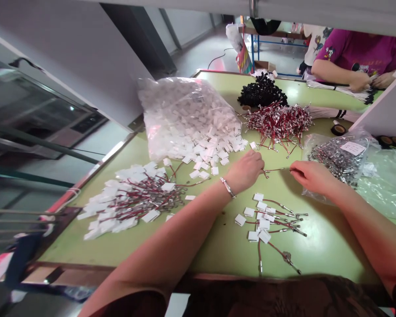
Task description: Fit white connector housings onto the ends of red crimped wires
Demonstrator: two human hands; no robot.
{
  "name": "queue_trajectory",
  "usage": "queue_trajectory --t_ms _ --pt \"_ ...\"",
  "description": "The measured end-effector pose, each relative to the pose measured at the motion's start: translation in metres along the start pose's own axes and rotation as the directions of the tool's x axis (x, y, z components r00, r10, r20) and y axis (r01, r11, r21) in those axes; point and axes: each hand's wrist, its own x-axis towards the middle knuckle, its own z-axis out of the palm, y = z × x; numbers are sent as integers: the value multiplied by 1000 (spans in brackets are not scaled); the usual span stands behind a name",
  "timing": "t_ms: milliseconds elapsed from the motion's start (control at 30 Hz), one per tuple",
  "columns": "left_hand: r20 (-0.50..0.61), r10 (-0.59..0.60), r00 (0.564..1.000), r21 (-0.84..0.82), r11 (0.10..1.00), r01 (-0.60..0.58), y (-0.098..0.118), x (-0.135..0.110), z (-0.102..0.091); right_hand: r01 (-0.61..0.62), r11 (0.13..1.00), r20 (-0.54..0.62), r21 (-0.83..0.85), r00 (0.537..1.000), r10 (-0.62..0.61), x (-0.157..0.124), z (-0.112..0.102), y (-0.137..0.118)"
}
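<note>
My left hand (pixel 246 171), with a bracelet at the wrist, is closed on a short red wire (pixel 273 170) with metal terminals, which sticks out to the right from its fingertips. Facing it, my right hand (pixel 306 175) is pinched near the wire's far end; whatever lies between its fingertips is too small to make out. Just beyond my left hand lies a single white plastic connector housing (pixel 253 145). Below both hands, several red wires with white housings (pixel 264 224) are spread on the green table (pixel 218 251).
At left lies a heap of red wires with white housings (pixel 135 198). A clear bag (pixel 185 110) spills white housings behind it. Further back are red terminal wires (pixel 279 123) and black parts (pixel 264 91). A bag of metal terminals (pixel 338 158) lies right. A co-worker (pixel 363 57) sits opposite.
</note>
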Motion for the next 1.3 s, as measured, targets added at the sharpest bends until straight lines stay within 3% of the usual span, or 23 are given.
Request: queue_trajectory --t_ms 67,133,267,300,367,433,500,600,700,767,833,867,900,967,1000,1033,1067,1133,1167,1233,1300 --pt "-30 -14 999 -30 999 13 3 1 1 -2 1000 -10 8 1000 2 0 2 2" --pt "-131 -69 989 -140 989 51 7 1 1 -4 999 -28 41 1000 5 0 3 5" --pt "-332 -264 906 -504 861 66 12 -1 -6 -8 978 -79 208 997 25 1 5 6" --pt "-311 -327 892 -602 794 81 13 -1 -8 -10 966 -91 258 995 34 1 5 6" --pt "-164 -442 882 -790 594 150 16 -2 -12 -16 937 -105 349 993 56 1 5 4" --pt "23 -483 876 -920 332 207 19 -2 -14 -28 904 -107 428 991 81 1 4 1" --pt "125 -484 866 -971 119 207 23 -2 -15 -57 853 -93 518 988 122 0 2 -5" --pt "146 -505 851 -989 -61 134 30 -1 -15 -121 677 27 726 989 148 -2 2 -23" --pt "137 -520 843 -981 -187 44 37 -1 -13 -149 458 155 876 988 25 -4 6 -45" --pt "139 -518 844 -975 -221 25 40 0 -10 -144 404 164 903 986 -14 -5 9 -54" --pt "169 -524 835 -982 -164 96 39 -1 -8 -148 432 152 890 988 26 -4 10 -54" --pt "164 -560 812 -986 -76 146 37 -2 -7 -151 478 140 865 988 59 -4 10 -52" --pt "110 -620 777 -982 54 182 36 -3 -6 -151 548 116 822 988 98 -3 10 -48" --pt "-168 -673 721 -891 416 181 33 -5 -6 -120 725 20 678 989 146 -2 8 -39" --pt "-332 -598 729 -786 603 137 33 -6 -7 -84 806 -36 585 991 129 -1 8 -36" --pt "-455 -454 766 -650 757 63 34 -7 -7 -36 867 -76 497 994 85 -1 7 -33" --pt "-499 -270 823 -511 859 -28 35 -8 -7 20 901 -92 433 996 22 -1 6 -33" --pt "-384 35 922 -320 932 -169 39 -9 -5 115 912 -57 393 993 -101 -2 5 -34" --pt "-288 94 953 -286 941 -179 42 -9 -3 141 903 -39 406 990 -137 -2 4 -36" --pt "-124 63 990 -308 946 -99 45 -9 1 148 862 -26 484 988 -155 -4 2 -38" --pt "-58 -57 997 -389 921 30 47 -9 4 98 776 -26 623 994 -105 -4 1 -35"
